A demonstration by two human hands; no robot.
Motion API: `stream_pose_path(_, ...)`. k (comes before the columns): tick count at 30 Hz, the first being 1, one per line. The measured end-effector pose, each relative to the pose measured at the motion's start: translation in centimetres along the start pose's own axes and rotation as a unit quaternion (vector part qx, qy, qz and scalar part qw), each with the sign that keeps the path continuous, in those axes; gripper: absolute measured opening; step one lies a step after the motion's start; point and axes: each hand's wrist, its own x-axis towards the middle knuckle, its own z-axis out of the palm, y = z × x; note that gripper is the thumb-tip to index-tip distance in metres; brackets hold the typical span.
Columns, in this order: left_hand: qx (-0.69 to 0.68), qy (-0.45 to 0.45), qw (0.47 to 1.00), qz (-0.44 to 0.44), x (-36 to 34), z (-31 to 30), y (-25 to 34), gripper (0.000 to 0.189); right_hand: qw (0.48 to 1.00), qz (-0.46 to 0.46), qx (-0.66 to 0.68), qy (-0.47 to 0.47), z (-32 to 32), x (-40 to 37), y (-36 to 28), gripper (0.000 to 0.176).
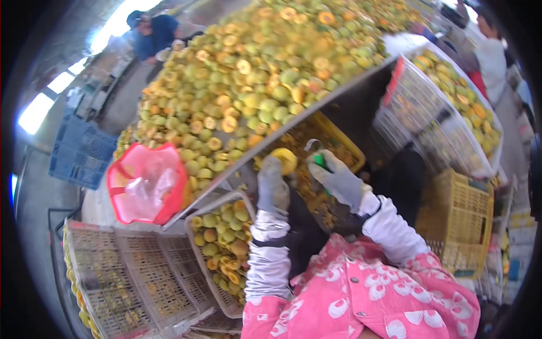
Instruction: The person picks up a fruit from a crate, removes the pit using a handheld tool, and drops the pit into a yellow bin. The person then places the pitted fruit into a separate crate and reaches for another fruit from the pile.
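My left hand (274, 187), in a grey glove, is closed on a yellow peach-like fruit (287, 161). Just to its right, my gloved right hand (343, 182) is wrapped round the green handle (320, 161) of a pitting tool. A thin curved metal loop (312, 145) sticks up from that handle, apart from the fruit. Below both hands is a yellow crate (351, 148) with orange-brown scraps in it. A crate of whole and cut fruit (226, 237) stands beside my left forearm.
A metal-edged table (305, 113) heaped with cut fruit lies ahead. On its near left corner sits a pink bag (148, 183). White crates (429, 118) of fruit and a yellow crate (457, 220) stand right, a grey crate (135, 277) left. Other people are further off.
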Motion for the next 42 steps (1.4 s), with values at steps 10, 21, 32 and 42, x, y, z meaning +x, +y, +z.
stream_pose_path(10,-0.052,0.006,0.995,0.086,-0.5,1.5,-1.3,0.032,0.963,-0.123,-0.233,0.056,1.8,-1.8,1.0,0.026)
stream_pose_path(21,-0.075,0.067,0.987,0.123,-1.0,3.5,-1.4,0.035,0.944,-0.152,-0.282,0.075,2.4,-2.3,0.7,0.025)
stream_pose_path(32,-0.003,0.131,0.986,0.102,-1.2,4.4,-2.5,0.028,0.915,-0.145,-0.359,0.113,2.2,-1.9,1.9,0.023)
stream_pose_path(42,0.307,0.251,0.889,0.228,-1.1,6.0,-2.5,0.027,0.904,-0.172,-0.354,0.168,3.2,-0.4,3.3,0.020)
